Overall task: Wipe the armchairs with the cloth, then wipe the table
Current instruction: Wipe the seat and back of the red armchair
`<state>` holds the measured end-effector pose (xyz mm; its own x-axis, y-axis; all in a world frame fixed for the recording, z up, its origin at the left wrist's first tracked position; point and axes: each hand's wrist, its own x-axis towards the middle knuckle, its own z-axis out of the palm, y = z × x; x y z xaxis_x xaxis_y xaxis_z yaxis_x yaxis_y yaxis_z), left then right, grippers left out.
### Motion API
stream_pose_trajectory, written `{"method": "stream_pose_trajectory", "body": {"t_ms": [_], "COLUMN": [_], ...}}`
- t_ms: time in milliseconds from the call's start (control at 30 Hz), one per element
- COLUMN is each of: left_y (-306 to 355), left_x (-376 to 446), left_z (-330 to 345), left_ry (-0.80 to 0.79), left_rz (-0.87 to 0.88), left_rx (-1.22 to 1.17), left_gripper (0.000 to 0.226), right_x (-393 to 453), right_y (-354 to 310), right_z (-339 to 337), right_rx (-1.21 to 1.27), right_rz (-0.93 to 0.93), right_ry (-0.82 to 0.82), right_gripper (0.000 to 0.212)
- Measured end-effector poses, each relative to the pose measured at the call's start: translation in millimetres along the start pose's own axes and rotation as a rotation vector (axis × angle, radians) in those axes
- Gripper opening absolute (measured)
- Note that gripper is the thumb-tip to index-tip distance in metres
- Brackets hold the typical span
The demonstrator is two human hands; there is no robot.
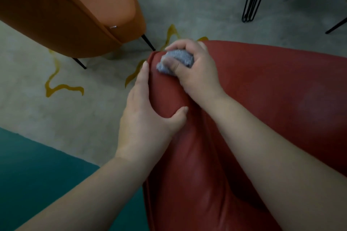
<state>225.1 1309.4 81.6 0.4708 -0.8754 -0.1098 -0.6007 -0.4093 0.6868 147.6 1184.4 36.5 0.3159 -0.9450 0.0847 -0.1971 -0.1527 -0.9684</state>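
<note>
From the head view I see my right hand (195, 69) bunched around the grey cloth (175, 61), pressing it onto the rounded edge of the red armchair (272, 103). My left hand (148, 114) sits just below and left of it, thumb and fingers wrapped over the same padded edge to steady it. The orange armchair (71, 15) stands beyond my left hand, well apart. I judge I am in step 1, wiping armchair 1 of 2. Next I should probably drag the cloth along the edge toward my left hand, keeping pressure.
</note>
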Motion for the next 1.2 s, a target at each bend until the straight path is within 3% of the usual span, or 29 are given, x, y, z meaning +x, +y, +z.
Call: {"method": "stream_pose_trajectory", "body": {"t_ms": [100,167,333,433,567,667,867,1100,1200], "left_y": [1.1,2.5,3.6,2.5,2.6,2.8,3.4,-0.7,-0.6], "left_x": [-0.3,-0.5,-0.1,0.0,-0.2,-1.1,0.4,-0.5,-0.3], "left_z": [-0.7,-0.3,0.1,-0.1,0.9,1.4,2.3,3.7,2.6], "left_ry": [-0.001,-0.002,0.0,0.005,0.014,0.015,0.017,0.042,0.035], "left_rz": [0.006,0.004,0.002,-0.002,0.01,-0.002,0.0,0.009,-0.01], "left_rx": [0.004,0.001,0.008,0.033,0.057,0.072,0.076,0.102,0.087], "left_gripper": [0.106,0.105,0.105,0.105,0.104,0.104,0.103,0.101,0.101], "right_x": [33.0,29.0,-45.4,-27.1,34.2,21.7,-76.2,-7.7,-30.7], "right_y": [8.9,14.5,11.2,4.0,16.9,28.4,15.4,12.2,11.8], "right_z": [1.4,-0.9,-17.1,-10.0,0.0,-3.6,-26.3,-11.2,-14.0], "right_rx": [0.076,0.074,0.043,0.013,-0.002,0.001,0.07,-0.034,-0.021], "right_rz": [0.239,0.3,0.16,0.083,0.248,0.314,0.296,0.298,0.29], "right_ry": [0.1,0.108,0.065,0.014,0.064,0.062,0.028,0.102,0.092], "right_gripper": [0.011,0.011,0.015,0.009,0.009,0.011,0.009,0.01,0.013]}}
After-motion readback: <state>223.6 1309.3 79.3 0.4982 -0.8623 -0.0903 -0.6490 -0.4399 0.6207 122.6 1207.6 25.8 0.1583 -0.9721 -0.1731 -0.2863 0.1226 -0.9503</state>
